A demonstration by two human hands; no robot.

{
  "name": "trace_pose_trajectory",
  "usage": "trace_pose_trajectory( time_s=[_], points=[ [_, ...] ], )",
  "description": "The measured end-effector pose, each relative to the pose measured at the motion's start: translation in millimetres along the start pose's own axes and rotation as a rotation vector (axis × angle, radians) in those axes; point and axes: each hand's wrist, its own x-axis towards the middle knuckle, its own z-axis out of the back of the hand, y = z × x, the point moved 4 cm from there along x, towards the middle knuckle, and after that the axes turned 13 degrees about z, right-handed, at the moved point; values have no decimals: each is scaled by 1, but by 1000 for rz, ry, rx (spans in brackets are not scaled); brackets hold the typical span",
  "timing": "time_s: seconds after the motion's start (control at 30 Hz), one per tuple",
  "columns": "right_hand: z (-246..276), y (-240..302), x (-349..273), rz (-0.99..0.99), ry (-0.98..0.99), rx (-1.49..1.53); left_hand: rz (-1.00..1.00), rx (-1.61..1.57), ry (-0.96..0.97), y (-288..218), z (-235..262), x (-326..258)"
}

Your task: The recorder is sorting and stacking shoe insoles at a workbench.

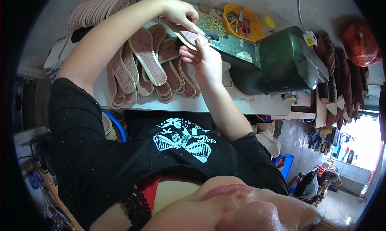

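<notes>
A pinkish-brown insole [185, 35] with a pale edge is held above the worktable, close to the green sewing machine [287, 60]. My left hand [179, 15] reaches over from the far side, its bent fingers closed on the insole's upper edge. From the near side my right hand [207, 62] pinches it, thumb on top and the other fingers curled below. Beneath and to the left of my hands lies a spread heap of similar insoles [148, 56], overlapping one another. The machine's working end is partly hidden behind my right hand and the insole.
Behind the machine bed stand a yellow basket [257, 33] of pliers and scissors, a heap of pale strips [211, 24] and a red-tipped squeeze bottle [206, 4]. Stacked insoles [94, 10] sit at the far left. Brown pieces [341, 74] hang at the right.
</notes>
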Motion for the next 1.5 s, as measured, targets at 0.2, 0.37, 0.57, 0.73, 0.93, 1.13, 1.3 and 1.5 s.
trace_pose_trajectory(
  time_s=[0.2,0.37,0.57,0.73,0.93,1.13,1.3,1.5],
  points=[
    [3,2,1,-13,36,-65,-143,-22,-44,7,-9,-3],
    [4,3,4,-12,34,-69,-152,-87,-51,11,-16,-6],
    [6,6,4,-12,51,-41,-5,-85,-50,4,-17,-21],
    [8,7,2,-35,53,-17,155,-155,-11,2,-25,-28],
    [13,5,5,-42,76,-25,289,-481,15,1,-41,-37],
    [22,11,4,-81,99,21,360,-744,153,-13,-58,-41],
    [37,28,-38,-232,312,-219,350,-778,113,-12,-60,-36],
    [39,12,-54,-93,184,-194,416,-535,-50,2,-41,-21]
  ],
)
